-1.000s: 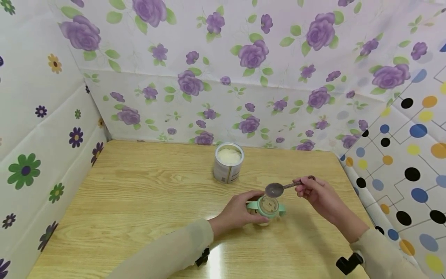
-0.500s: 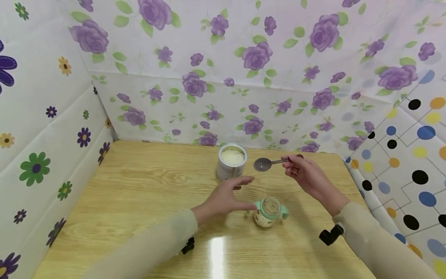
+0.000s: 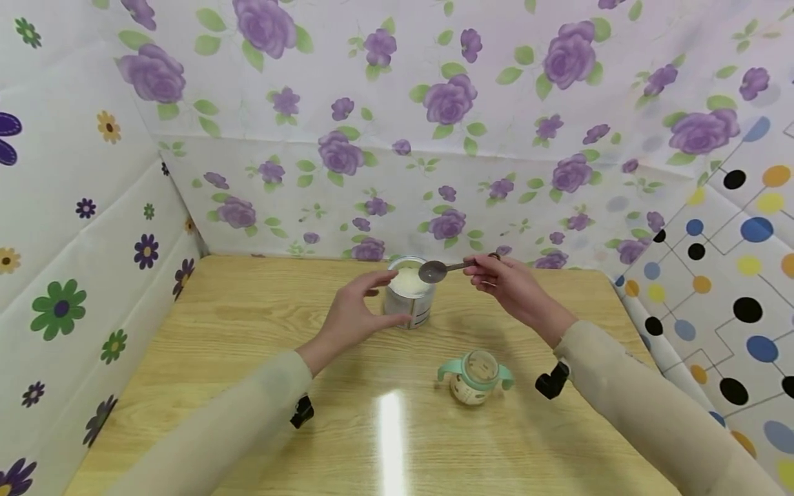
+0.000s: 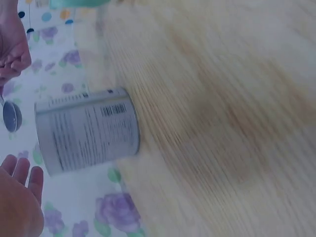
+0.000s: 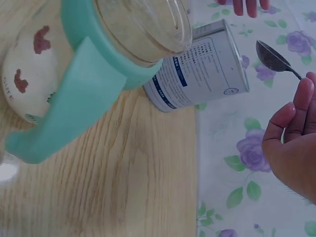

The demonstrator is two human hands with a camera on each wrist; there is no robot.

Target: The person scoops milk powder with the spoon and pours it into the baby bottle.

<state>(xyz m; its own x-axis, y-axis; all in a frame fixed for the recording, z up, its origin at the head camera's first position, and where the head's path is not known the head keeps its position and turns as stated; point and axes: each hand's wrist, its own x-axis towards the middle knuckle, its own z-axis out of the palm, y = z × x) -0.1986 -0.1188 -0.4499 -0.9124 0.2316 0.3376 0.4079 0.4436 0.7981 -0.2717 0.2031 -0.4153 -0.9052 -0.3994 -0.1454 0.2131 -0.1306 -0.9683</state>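
A tin (image 3: pixel 409 306) of pale powder stands uncapped at the back middle of the table; its printed side (image 4: pixel 91 131) fills much of the left wrist view. My left hand (image 3: pixel 353 310) is spread beside the tin's left side, thumb and fingers apart, holding nothing. My right hand (image 3: pixel 511 289) pinches the handle of a dark spoon (image 3: pixel 432 271), whose bowl overlaps the tin's right rim in the head view. In the right wrist view the spoon (image 5: pixel 271 57) looks bare of powder. Nearer me stands a baby bottle (image 3: pixel 474 379) with mint-green handles and an open top.
The wooden table (image 3: pixel 260 289) meets a flowered cloth wall (image 3: pixel 397 172) close behind the tin. A dotted cloth (image 3: pixel 713 296) closes the right side and a flower-print cloth (image 3: pixel 80 241) the left. Black wrist cameras (image 3: pixel 552 380) sit on both sleeves.
My left hand has let go of the bottle and moved up and left to the tin. The right hand has carried the spoon from over the bottle leftward to the tin's rim.
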